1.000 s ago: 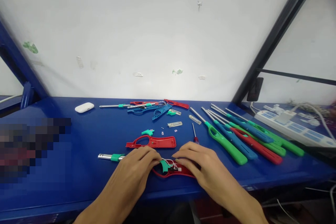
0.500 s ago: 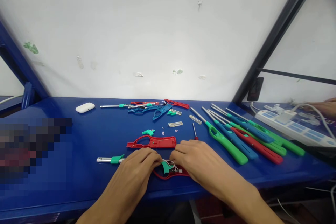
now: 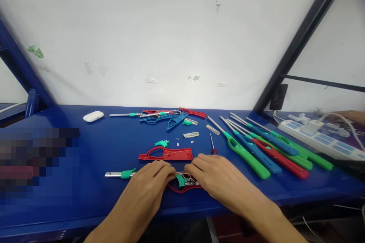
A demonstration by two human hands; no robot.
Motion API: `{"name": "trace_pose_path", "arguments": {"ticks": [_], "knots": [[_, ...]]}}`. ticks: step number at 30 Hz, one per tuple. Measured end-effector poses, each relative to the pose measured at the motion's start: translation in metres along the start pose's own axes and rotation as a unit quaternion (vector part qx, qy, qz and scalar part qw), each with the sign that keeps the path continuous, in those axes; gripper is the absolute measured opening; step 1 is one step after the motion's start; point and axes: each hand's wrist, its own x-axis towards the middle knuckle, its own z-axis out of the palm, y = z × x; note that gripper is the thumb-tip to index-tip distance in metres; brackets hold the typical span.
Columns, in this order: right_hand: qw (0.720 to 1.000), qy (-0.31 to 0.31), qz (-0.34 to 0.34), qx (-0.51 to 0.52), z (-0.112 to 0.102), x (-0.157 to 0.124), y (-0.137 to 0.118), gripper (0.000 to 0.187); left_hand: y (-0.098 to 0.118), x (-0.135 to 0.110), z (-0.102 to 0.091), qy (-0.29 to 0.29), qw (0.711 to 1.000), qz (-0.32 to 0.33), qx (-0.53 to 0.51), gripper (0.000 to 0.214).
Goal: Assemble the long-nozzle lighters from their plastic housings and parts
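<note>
An opened gas lighter (image 3: 179,190) lies at the table's front edge, its red lower shell showing a green trigger (image 3: 180,180) and thin white wires (image 3: 186,176). Its metal tube (image 3: 113,174) points left. My left hand (image 3: 151,182) is closed round the lighter where tube and shell meet, covering that joint. With fingers curled together, my right hand (image 3: 218,174) grips the handle end beside the wires; its fingertips are partly hidden. Just behind both hands lies the matching red half shell (image 3: 179,155), with a loose green trigger (image 3: 162,144) behind it.
Several whole lighters (image 3: 248,159) lie on the right, near a white power strip (image 3: 322,140). A small screwdriver (image 3: 213,146) and clear fuel tanks (image 3: 191,135) lie mid-table. Blue shell pieces (image 3: 176,121) lie near the wall; a white earbud case (image 3: 93,116) is at left.
My right hand has shifted slightly down and left over the handle end, covering more of it. The left hand keeps its hold. The view has moved slightly.
</note>
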Motion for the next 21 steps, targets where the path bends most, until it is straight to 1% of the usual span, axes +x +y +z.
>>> {"name": "trace_pose_path", "arguments": {"ticks": [4, 5, 7, 9, 11, 12, 14, 16, 18, 21], "knots": [[0.999, -0.01, 0.045, 0.023, 0.001, 0.001, 0.004, 0.012, 0.0, 0.0, 0.0, -0.003, 1.0, 0.0, 0.004, 0.031], [0.998, -0.003, 0.058, 0.035, 0.001, 0.0, 0.004, 0.01, 0.001, 0.0, -0.001, -0.003, 1.0, 0.002, 0.004, 0.031], [0.991, 0.031, 0.099, 0.085, -0.002, -0.007, 0.004, 0.013, 0.001, 0.0, -0.001, -0.004, 1.0, 0.004, 0.003, 0.032], [0.971, 0.069, 0.158, 0.168, -0.007, -0.018, 0.001, 0.014, 0.002, 0.001, -0.002, -0.007, 1.0, 0.004, 0.001, 0.033], [0.945, 0.071, 0.202, 0.249, -0.01, -0.029, -0.004, 0.01, 0.003, 0.002, -0.002, -0.008, 1.0, 0.0, -0.002, 0.034], [0.938, 0.061, 0.208, 0.271, -0.01, -0.034, -0.007, 0.01, 0.003, 0.002, -0.003, -0.009, 1.0, -0.001, -0.004, 0.035], [0.933, 0.059, 0.209, 0.285, -0.005, -0.041, -0.012, 0.01, 0.003, 0.003, -0.003, -0.01, 1.0, -0.004, -0.008, 0.037], [0.934, 0.073, 0.2, 0.288, 0.002, -0.043, -0.016, 0.008, 0.003, 0.004, -0.003, -0.013, 1.0, -0.008, -0.013, 0.037], [0.932, 0.092, 0.192, 0.292, 0.01, -0.041, -0.018, 0.013, 0.003, 0.005, -0.002, -0.015, 1.0, -0.015, -0.018, 0.035], [0.925, 0.115, 0.193, 0.306, 0.015, -0.037, -0.019, 0.014, 0.002, 0.004, -0.001, -0.015, 0.999, -0.032, -0.027, 0.031]]}}
